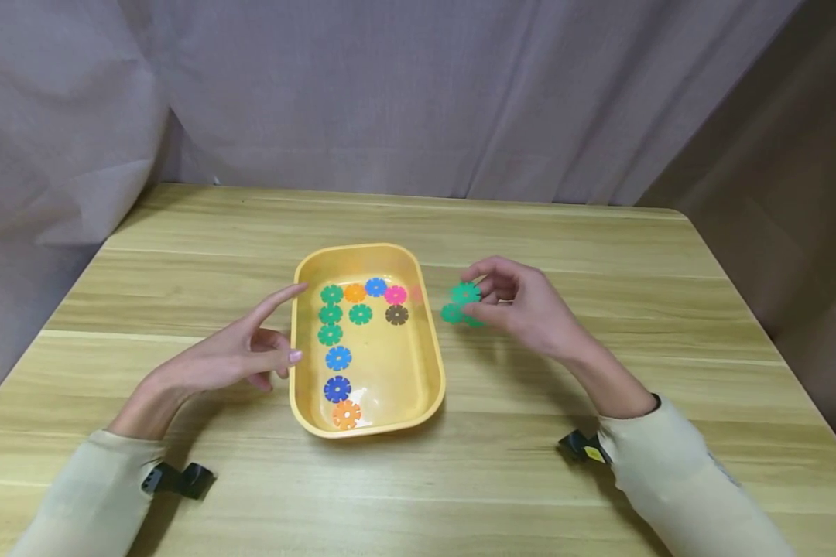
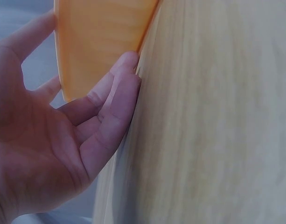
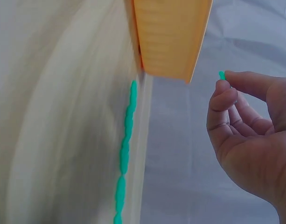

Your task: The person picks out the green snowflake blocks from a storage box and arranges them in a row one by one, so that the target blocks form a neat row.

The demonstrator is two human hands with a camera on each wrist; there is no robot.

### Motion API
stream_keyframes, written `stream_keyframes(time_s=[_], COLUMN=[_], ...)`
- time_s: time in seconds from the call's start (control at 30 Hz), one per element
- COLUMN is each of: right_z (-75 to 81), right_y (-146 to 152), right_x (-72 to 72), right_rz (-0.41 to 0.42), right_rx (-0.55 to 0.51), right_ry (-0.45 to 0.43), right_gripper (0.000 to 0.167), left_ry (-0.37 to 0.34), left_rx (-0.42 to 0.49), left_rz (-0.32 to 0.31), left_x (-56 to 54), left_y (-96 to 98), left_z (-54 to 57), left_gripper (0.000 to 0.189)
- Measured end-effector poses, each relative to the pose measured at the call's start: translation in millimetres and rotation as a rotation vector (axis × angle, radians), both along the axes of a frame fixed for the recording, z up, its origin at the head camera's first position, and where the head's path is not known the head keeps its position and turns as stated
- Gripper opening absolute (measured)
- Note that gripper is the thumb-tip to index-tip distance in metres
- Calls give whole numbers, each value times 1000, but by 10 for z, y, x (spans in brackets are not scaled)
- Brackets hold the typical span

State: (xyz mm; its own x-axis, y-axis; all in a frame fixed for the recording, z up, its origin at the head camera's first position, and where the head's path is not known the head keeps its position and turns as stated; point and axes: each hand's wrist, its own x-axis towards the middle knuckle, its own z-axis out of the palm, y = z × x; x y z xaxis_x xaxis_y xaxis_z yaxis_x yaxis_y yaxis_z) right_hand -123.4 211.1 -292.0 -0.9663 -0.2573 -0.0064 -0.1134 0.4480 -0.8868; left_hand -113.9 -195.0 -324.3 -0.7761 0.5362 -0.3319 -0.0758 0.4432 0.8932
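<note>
My left hand touches the near-left side of a yellow plastic tray, forefinger stretched along to its rim. In the left wrist view its other fingers rest low against the tray wall. To the right of the tray, my right hand pinches a green notched snowflake disc between thumb and forefinger, raised above the table. Other green discs lie below that hand, partly hidden by it. The right wrist view shows a row of green discs edge-on, lying on the tabletop.
Several notched discs lie inside the tray: green, light blue, dark blue, orange, pink and brown. A wooden table carries everything. Grey cloth hangs behind it.
</note>
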Motion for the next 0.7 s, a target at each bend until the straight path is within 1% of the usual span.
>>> stream_keyframes(time_s=[0.27,0.47,0.7], right_z=[-47,-55,-108], right_y=[189,309,448], right_x=[44,66,81], right_rz=[-67,-88,-105], right_rx=[-3,17,33], right_ry=[-28,-24,-19], right_gripper=[36,36,37], left_ry=[1,11,13], left_rx=[-2,-8,-12], left_rz=[2,-1,-1], left_x=[-4,-9,-8], left_y=[0,-3,-6], left_z=[-8,-20,-16], left_gripper=[95,94,94])
